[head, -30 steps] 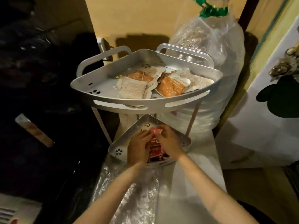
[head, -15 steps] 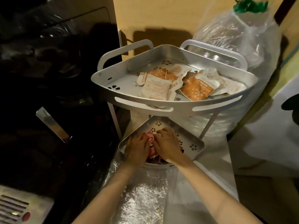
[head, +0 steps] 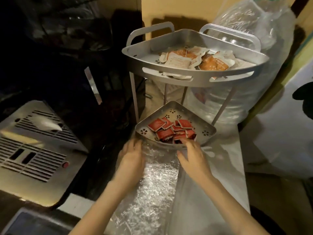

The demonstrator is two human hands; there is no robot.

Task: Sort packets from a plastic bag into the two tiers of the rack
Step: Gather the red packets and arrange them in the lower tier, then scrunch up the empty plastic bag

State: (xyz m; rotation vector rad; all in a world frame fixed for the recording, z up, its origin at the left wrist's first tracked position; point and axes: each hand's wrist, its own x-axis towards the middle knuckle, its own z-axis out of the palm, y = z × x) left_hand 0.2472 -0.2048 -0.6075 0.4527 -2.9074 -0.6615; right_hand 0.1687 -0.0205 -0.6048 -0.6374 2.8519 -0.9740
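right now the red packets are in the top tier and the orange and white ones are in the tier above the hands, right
Not quite. The head view shows the red packets in the lower tier, just beyond the hands. The orange and white packets lie in the top tier.

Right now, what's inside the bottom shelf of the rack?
The bottom shelf holds a heap of small red packets. The right hand covers the front edge, so anything beneath it or under the heap is hidden.

The rack (head: pixel 194 77) is matt grey metal with smooth walls. The red packets (head: pixel 171 130) look like glossy foil, the orange packets (head: pixel 211 63) like matt paper. The bag (head: pixel 152 192) is clear, crinkled, shiny plastic.
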